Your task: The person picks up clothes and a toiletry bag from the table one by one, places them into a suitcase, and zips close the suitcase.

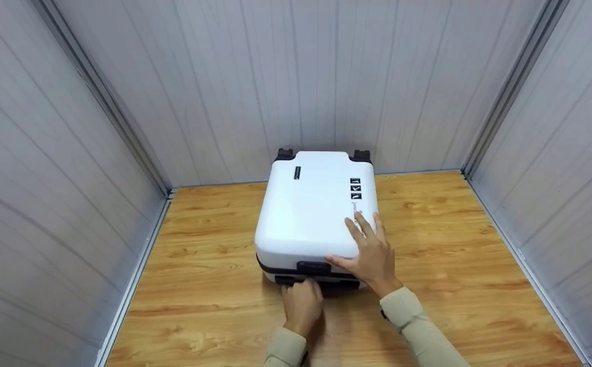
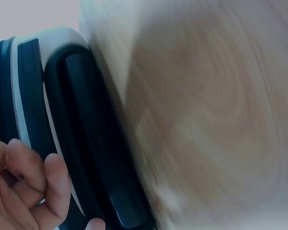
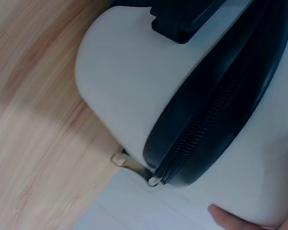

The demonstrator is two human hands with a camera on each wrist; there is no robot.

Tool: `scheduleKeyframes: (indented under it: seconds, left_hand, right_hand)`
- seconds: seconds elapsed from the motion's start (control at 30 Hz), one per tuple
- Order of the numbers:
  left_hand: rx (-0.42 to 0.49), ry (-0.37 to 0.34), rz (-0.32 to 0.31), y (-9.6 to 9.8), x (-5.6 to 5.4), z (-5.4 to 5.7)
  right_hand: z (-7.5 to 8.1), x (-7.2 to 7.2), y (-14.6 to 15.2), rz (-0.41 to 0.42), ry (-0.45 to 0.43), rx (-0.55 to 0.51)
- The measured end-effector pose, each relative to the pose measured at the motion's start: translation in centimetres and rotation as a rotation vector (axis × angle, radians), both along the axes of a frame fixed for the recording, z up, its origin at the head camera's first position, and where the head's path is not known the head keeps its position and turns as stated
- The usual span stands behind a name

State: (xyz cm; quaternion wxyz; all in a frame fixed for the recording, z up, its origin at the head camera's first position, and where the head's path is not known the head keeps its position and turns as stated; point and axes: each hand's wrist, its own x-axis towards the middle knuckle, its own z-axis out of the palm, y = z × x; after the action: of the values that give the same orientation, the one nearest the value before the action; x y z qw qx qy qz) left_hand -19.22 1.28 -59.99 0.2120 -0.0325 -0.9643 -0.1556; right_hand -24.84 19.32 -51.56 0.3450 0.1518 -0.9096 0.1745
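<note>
A white hard-shell suitcase (image 1: 306, 204) lies flat on the wooden floor, wheels toward the back wall. My right hand (image 1: 375, 260) rests on the lid's near right corner with fingers spread; a fingertip shows against the white shell in the right wrist view. At the near end, my left hand (image 1: 303, 306) is just below the black latch block (image 1: 313, 267), fingers bent. The left wrist view shows those curled fingers (image 2: 57, 184) beside a black carry handle (image 2: 96, 134); whether they grip anything is hidden. A zipper (image 3: 197, 129) with a metal pull (image 3: 132, 165) shows in the right wrist view.
Pale panelled walls (image 1: 316, 76) enclose the floor at the back and both sides, with metal strips along the corners and base. Wooden floor (image 1: 199, 285) extends left and right of the suitcase. Two black wheels (image 1: 361, 155) sit near the back wall.
</note>
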Motion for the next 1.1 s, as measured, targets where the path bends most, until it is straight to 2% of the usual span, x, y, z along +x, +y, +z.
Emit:
scheduleKeyframes:
  seconds: [0.17, 0.3, 0.53, 0.67, 0.93, 1.1]
  left_hand:
    - [-0.014, 0.042, -0.011, -1.6, -0.3, -0.3]
    - [-0.018, 0.04, 0.011, -2.7, -0.6, -0.3]
    - [-0.001, 0.088, 0.052, -4.4, -1.6, -0.4]
    - [0.021, 0.056, 0.089, -5.5, -2.5, -0.3]
    - [0.094, -0.064, 0.139, -7.1, -4.6, -0.1]
    - [0.098, -0.079, 0.148, -7.6, -5.4, 0.0]
  right_hand:
    - [0.1, 1.1, -1.3, -0.056, 0.01, 0.028]
    - [0.3, 1.7, -2.2, -0.088, 0.019, 0.074]
    - [0.6, 3.0, -3.6, -0.116, 0.034, 0.135]
    - [0.8, 3.7, -4.2, -0.113, 0.019, 0.159]
    - [0.7, 4.7, -5.2, -0.077, 0.016, 0.18]
    - [0.6, 5.2, -5.5, -0.064, 0.012, 0.181]
